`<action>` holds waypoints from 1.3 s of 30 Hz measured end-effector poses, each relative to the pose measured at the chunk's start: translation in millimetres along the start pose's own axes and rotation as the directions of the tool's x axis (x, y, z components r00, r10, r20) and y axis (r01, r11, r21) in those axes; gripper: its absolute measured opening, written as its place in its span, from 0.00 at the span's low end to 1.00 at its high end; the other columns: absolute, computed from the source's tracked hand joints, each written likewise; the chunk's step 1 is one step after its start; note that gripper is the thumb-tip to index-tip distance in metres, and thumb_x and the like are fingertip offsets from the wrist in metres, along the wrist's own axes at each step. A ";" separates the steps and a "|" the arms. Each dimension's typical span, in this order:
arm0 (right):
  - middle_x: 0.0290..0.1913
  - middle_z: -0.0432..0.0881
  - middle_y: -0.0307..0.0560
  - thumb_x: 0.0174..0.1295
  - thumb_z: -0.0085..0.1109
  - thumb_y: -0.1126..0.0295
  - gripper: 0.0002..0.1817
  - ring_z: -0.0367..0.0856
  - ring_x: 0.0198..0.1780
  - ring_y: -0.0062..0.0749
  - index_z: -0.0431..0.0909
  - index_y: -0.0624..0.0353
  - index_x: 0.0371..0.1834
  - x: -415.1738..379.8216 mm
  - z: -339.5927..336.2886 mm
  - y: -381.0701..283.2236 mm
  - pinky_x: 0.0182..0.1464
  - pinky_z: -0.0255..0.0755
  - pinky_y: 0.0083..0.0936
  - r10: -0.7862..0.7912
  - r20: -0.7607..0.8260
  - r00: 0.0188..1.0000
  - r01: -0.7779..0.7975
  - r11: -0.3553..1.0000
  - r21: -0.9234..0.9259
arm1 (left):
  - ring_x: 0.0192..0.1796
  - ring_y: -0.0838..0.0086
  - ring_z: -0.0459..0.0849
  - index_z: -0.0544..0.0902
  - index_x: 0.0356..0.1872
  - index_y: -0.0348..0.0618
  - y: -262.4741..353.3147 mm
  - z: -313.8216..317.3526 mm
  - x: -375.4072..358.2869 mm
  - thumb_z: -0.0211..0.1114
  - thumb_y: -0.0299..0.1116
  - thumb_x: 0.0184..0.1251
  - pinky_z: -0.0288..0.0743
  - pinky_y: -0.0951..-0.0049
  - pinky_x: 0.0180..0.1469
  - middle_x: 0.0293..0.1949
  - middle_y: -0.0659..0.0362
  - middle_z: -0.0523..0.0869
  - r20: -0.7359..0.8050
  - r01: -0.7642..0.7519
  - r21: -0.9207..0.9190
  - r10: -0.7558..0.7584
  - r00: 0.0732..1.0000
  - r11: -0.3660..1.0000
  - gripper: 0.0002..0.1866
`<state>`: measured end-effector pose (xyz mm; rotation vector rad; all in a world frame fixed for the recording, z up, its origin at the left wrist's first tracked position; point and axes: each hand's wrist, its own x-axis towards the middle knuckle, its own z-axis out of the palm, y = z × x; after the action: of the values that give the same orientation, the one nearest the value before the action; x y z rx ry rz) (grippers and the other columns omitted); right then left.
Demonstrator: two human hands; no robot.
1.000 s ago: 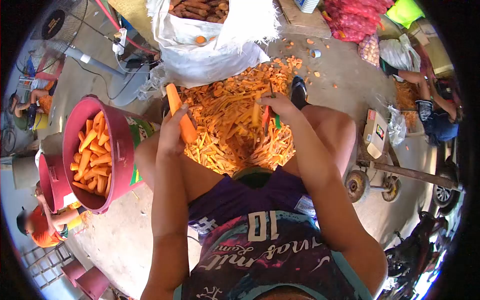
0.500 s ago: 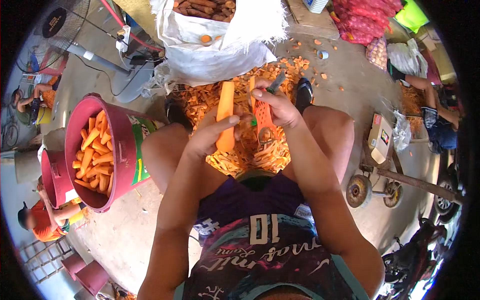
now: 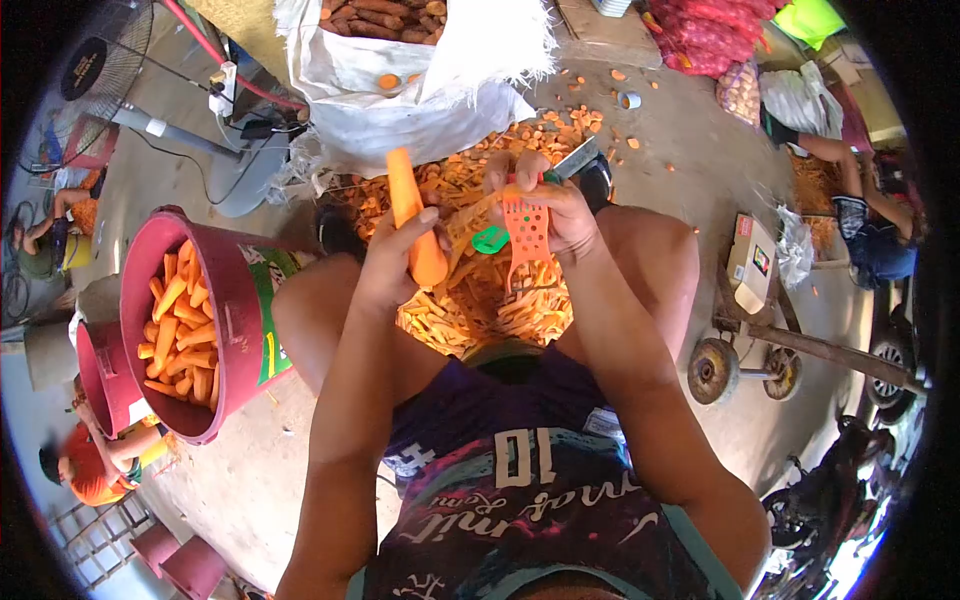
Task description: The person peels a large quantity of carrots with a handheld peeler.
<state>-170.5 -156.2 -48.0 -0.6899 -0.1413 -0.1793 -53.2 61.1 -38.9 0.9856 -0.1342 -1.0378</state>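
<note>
The left grip (image 3: pixel 395 258) is grasping a smooth, tilted carrot (image 3: pixel 406 192) above a heap of peelings (image 3: pixel 540 318); the right grip (image 3: pixel 562 212) is clasping a perforated orange peeler (image 3: pixel 527 232) near it, a knife blade (image 3: pixel 578 158) projecting beyond. A pink bucket (image 3: pixel 243 300) of carrots (image 3: pixel 182 325) is standing at left, a white sack (image 3: pixel 385 118) ahead.

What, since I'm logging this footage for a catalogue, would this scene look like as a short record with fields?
Left hand: holds a smooth orange carrot
Right hand: holds an orange-red slotted peeler; a knife blade shows just beyond it
Between the knees: heap of carrot peelings
Beside the left leg: red tub containing smooth carrots
Ahead: white sack, open, with browner carrots inside
To the right: carton on a wheeled cart
Other people: at both picture edges, including one in an orange top
</note>
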 end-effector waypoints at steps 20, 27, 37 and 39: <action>0.39 0.82 0.38 0.64 0.62 0.78 0.09 0.78 0.44 0.23 0.84 0.62 0.47 -3.1 -37.2 -6.7 0.49 0.70 0.23 0.191 -0.624 0.758 -0.564 0.673 -0.479 | 0.37 0.67 0.83 0.80 0.60 0.45 10.0 -24.6 8.7 0.65 0.41 0.78 0.80 0.62 0.40 0.41 0.62 0.80 -0.251 0.013 -0.206 -0.066 0.966 0.978 0.18; 0.33 0.83 0.41 0.61 0.72 0.65 0.13 0.78 0.28 0.30 0.77 0.59 0.32 -3.1 -51.6 38.3 0.33 0.72 0.33 0.313 -0.719 0.620 -0.784 0.280 -0.554 | 0.37 0.66 0.84 0.80 0.60 0.44 5.3 -28.9 9.5 0.66 0.43 0.78 0.81 0.60 0.40 0.40 0.61 0.80 -0.235 0.047 -0.153 -0.083 0.968 0.987 0.19; 0.38 0.88 0.53 0.62 0.73 0.37 0.38 0.86 0.37 0.41 0.85 0.67 0.51 0.6 -54.4 3.6 0.46 0.79 0.40 -0.014 -0.773 0.635 -0.767 0.114 -0.632 | 0.38 0.67 0.85 0.80 0.61 0.44 3.9 -28.4 10.7 0.58 0.44 0.83 0.83 0.60 0.40 0.41 0.61 0.82 -0.268 0.084 -0.133 -0.117 0.956 0.988 0.18; 0.33 0.82 0.45 0.63 0.74 0.37 0.36 0.78 0.31 0.30 0.84 0.65 0.49 4.2 -35.7 -17.0 0.36 0.72 0.31 -0.009 -0.790 0.614 -0.766 0.235 -0.598 | 0.39 0.66 0.85 0.79 0.61 0.44 -2.3 -38.1 16.8 0.57 0.44 0.83 0.83 0.59 0.40 0.41 0.60 0.82 -0.258 0.074 -0.128 -0.106 0.960 0.989 0.17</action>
<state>-167.4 -192.5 -64.0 -1.7914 0.9980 0.0808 -25.9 71.5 -68.5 1.0202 0.1918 -0.9755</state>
